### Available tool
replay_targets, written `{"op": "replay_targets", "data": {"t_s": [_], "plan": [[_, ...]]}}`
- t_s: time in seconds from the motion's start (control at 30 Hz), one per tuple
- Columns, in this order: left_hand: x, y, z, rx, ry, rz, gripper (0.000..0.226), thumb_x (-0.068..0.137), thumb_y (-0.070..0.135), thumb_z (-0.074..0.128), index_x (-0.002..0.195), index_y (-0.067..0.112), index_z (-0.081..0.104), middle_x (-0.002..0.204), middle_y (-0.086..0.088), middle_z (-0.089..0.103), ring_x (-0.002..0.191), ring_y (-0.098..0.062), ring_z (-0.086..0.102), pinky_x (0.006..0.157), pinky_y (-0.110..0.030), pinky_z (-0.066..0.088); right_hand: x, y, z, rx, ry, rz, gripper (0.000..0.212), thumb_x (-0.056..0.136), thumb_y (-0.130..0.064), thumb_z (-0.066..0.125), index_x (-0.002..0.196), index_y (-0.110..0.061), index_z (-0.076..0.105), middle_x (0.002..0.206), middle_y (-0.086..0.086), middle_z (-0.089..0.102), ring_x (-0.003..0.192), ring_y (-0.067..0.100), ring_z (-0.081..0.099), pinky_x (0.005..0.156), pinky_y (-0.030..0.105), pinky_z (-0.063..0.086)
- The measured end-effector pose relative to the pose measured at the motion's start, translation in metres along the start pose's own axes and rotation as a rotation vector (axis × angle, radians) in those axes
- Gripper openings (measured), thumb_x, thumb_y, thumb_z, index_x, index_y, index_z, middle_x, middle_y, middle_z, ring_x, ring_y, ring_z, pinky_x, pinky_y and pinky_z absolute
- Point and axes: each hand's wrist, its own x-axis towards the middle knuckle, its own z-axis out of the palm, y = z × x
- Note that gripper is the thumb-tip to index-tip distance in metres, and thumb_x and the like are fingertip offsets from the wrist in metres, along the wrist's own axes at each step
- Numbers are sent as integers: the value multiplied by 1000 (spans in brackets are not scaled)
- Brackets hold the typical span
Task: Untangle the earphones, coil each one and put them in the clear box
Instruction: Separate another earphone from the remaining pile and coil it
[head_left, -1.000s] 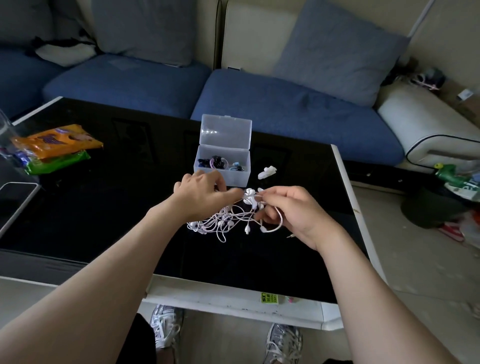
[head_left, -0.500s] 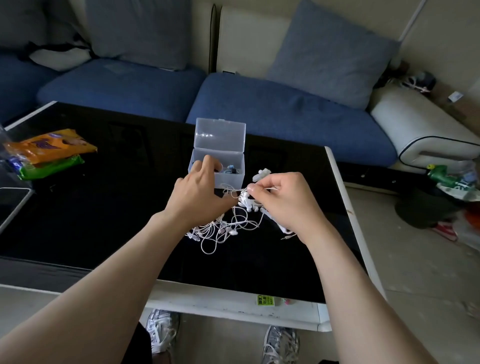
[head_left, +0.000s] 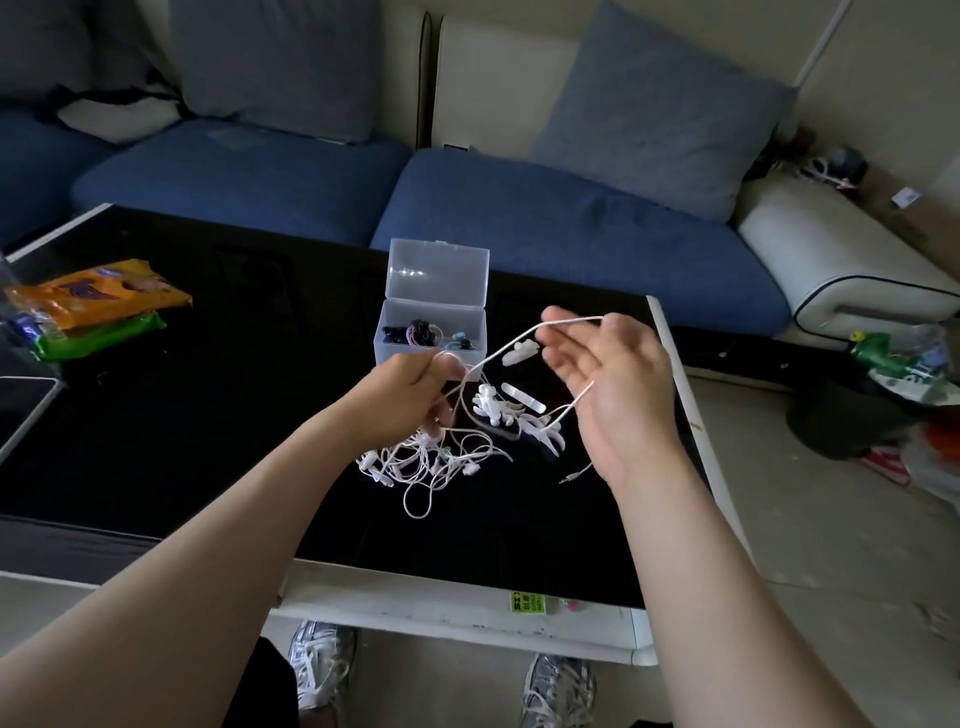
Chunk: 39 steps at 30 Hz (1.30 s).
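The left hand (head_left: 410, 389), just in front of the clear box (head_left: 439, 270), has its fingers curled and pinches a white cord (head_left: 519, 340). That cord climbs to the right of the box and drapes over the fingers of the right hand (head_left: 613, 384), which lies palm-up and loosely spread, gripping nothing. The rest of the earphones (head_left: 431, 460) sit in a knotted heap on the worktop (head_left: 208, 395), in front of the box and under the left hand.

From where I stand, the worry is a hard pull: it would likely cinch the knots tighter rather than free them. It could also drag the heap along and sweep the small white pieces (head_left: 522, 397) beside it towards the worktop edge right of the box. With that hand so slack, the cord may simply slide off.

I can't tell how many pairs are in the heap, nor how many strands the left hand pinches. Part of the cord vanishes behind the right hand. The dark bits inside the box are hazy, and which cord the jack plug (head_left: 571, 475) belongs to is unclear.
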Motion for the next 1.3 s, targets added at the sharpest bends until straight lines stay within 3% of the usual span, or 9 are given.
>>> {"op": "replay_targets", "data": {"t_s": [0.27,0.37,0.47,0.63,0.7,0.8,0.93,1.2,1.3], "plan": [[7,-28,-10,321,404,-259,47,110,39,36,83,9,58,82,-12,61,77,-32,57,66,-37,39,10,-8,-23,529,366,183,25,112,-10,38,90,-14,49,60,2,59,66,20,55,55,25,48],[7,-28,-7,334,419,-231,42,106,41,39,73,18,50,86,-11,59,89,-34,54,77,-42,45,8,-7,-22,196,339,293,17,105,-13,53,88,-13,53,60,1,43,58,19,60,47,23,42],[6,-22,-3,376,366,-263,42,105,48,40,73,23,50,103,-12,53,102,-35,48,88,-46,42,2,-2,-20,-508,101,370,7,95,-16,63,88,-12,63,51,-2,40,41,14,43,42,22,26],[6,-14,0,384,353,-183,41,104,54,46,74,26,54,106,-8,54,110,-29,46,89,-46,32,-14,14,-14,-1383,-259,211,39,88,-48,65,63,-19,67,65,-3,63,66,20,61,59,33,47],[6,-12,2,370,302,-109,45,103,57,47,73,24,54,97,-2,58,109,-23,47,89,-47,35,-14,22,-10,-1404,-281,150,21,89,-49,67,91,-30,76,91,-5,73,94,22,66,83,39,54],[5,-8,3,284,235,-39,52,100,60,50,73,17,55,78,4,56,88,-22,52,80,-44,41,-14,26,-4,-1517,-312,28,41,84,-55,73,121,-41,62,106,-12,69,116,24,49,94,43,33],[6,-7,0,160,179,-51,57,89,68,47,78,13,59,69,3,57,68,-20,55,70,-37,45,-16,34,0,-1497,-343,-231,42,85,-52,78,116,-43,51,114,-9,56,113,27,41,91,43,26],[4,3,0,49,70,7,46,104,47,57,78,10,67,68,2,56,62,-14,49,63,-32,40,-9,54,3,-1477,-264,-533,16,93,-52,75,100,-38,78,117,-7,59,114,26,43,82,36,15],[5,1,-1,50,97,-15,46,107,48,50,79,19,73,66,6,58,60,-13,50,61,-30,40,-9,52,3,-1346,-182,-619,12,103,-39,64,96,-32,70,105,-8,60,102,22,48,84,41,32]]}}
